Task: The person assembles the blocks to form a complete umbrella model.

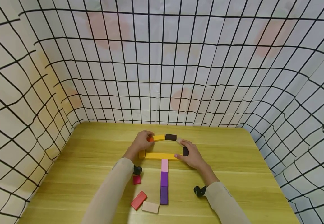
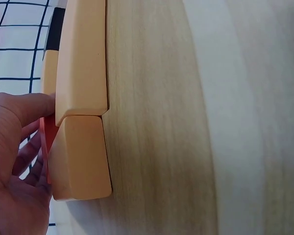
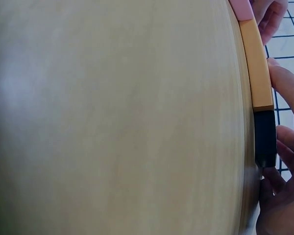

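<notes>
In the head view my left hand [image 1: 141,142] is at the left end of a curved row of blocks, thumb and fingers around an orange-red block [image 1: 150,139]. Beside that block come a yellow block [image 1: 159,137], a black block [image 1: 170,137] and a whitish block [image 1: 179,140]. My right hand [image 1: 193,157] spreads over the row's right side. Its fingertips touch the whitish block, and its thumb rests by a long yellow block [image 1: 171,156]. Another black block [image 1: 185,151] lies under the right palm, partly covered. The left wrist view shows the red block [image 2: 49,132] mostly hidden behind yellow ones.
A pink block [image 1: 164,165] and two purple blocks [image 1: 164,195] run toward me from the yellow row. Loose at the front left lie a small red block [image 1: 137,179], a longer red block [image 1: 139,200] and a beige block [image 1: 150,207]. Black wire mesh [image 1: 162,65] encloses the table.
</notes>
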Demonstrator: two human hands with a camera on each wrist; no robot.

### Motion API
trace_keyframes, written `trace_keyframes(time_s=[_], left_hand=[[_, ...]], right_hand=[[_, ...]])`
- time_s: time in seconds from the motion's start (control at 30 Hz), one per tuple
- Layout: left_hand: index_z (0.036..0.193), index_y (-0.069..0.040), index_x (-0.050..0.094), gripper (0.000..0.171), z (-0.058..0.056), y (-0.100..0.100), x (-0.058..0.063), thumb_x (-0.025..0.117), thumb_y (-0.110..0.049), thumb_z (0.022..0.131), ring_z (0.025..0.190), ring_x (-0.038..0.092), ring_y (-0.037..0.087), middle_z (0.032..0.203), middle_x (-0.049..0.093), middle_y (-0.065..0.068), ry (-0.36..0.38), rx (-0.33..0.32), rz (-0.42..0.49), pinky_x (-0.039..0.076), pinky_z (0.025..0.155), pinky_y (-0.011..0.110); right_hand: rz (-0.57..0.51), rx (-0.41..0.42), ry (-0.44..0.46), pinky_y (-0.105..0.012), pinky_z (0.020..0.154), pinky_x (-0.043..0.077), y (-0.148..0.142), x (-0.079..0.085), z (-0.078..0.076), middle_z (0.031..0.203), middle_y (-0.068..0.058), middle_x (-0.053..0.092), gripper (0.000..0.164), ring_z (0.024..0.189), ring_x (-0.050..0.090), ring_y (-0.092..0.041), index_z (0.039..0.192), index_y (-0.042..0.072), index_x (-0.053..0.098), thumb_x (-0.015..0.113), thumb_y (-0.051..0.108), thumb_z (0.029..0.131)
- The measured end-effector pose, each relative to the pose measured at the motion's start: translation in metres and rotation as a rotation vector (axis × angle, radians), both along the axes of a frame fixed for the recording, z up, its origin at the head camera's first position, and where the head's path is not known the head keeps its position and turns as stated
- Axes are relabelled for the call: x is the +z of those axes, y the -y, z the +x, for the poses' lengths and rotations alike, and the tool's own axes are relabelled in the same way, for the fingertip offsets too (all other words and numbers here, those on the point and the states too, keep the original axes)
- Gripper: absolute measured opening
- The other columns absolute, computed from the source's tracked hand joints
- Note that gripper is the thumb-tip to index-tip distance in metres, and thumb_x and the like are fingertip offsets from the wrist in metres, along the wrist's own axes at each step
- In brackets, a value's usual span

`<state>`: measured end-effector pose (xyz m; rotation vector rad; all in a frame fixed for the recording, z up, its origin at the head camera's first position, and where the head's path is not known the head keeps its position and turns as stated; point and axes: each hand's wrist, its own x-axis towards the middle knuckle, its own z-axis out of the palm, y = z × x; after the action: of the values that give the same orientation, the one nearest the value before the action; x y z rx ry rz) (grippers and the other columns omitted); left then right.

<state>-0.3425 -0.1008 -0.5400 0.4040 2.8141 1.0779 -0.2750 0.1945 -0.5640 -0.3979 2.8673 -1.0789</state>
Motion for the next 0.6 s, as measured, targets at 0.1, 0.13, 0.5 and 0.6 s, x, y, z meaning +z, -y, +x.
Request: trace_keyframes(time_s=[0.1,0.13,0.5,0.6], left_hand=[[0.132,-0.006,0.067,0.045,0.001,0.001,0.000,0.080,-0.017,0.090,0.104,0.060,0.027,0.118,0.064,0.013,0.000,-0.001,0.005,0.057,0.096,0.038],[0.133,-0.006,0.067,0.046,0.001,0.001,0.000,0.080,-0.017,0.090,0.105,0.060,0.027,0.118,0.064,0.013,0.000,-0.004,0.007,0.057,0.096,0.038],[0.148,-0.007,0.054,0.065,0.018,0.013,0.011,0.077,-0.033,0.093,0.127,0.055,0.036,0.144,0.054,0.017,-0.036,-0.050,-0.033,0.052,0.107,0.048],[0.149,-0.008,0.053,0.069,0.028,0.017,0.015,0.078,-0.037,0.092,0.131,0.052,0.036,0.149,0.050,0.017,-0.063,-0.058,-0.074,0.050,0.110,0.051]], right_hand=[[0.000,-0.002,0.002,-0.065,0.121,0.029,0.000,0.000,0.000,0.166,-0.010,0.036,0.090,0.151,0.032,-0.040,0.159,0.013,0.041,0.077,0.054,0.088],[0.000,-0.003,0.002,-0.064,0.121,0.029,0.000,0.000,0.000,0.166,-0.010,0.036,0.090,0.151,0.032,-0.040,0.159,0.013,0.041,0.077,0.054,0.088],[-0.009,0.006,-0.011,-0.065,0.120,0.031,-0.001,-0.001,0.002,0.166,-0.010,0.036,0.088,0.149,0.034,-0.040,0.158,0.013,0.042,0.076,0.054,0.088],[-0.012,0.002,-0.004,-0.066,0.120,0.030,0.000,0.000,0.002,0.166,-0.010,0.036,0.088,0.150,0.033,-0.040,0.158,0.013,0.042,0.076,0.055,0.088]])
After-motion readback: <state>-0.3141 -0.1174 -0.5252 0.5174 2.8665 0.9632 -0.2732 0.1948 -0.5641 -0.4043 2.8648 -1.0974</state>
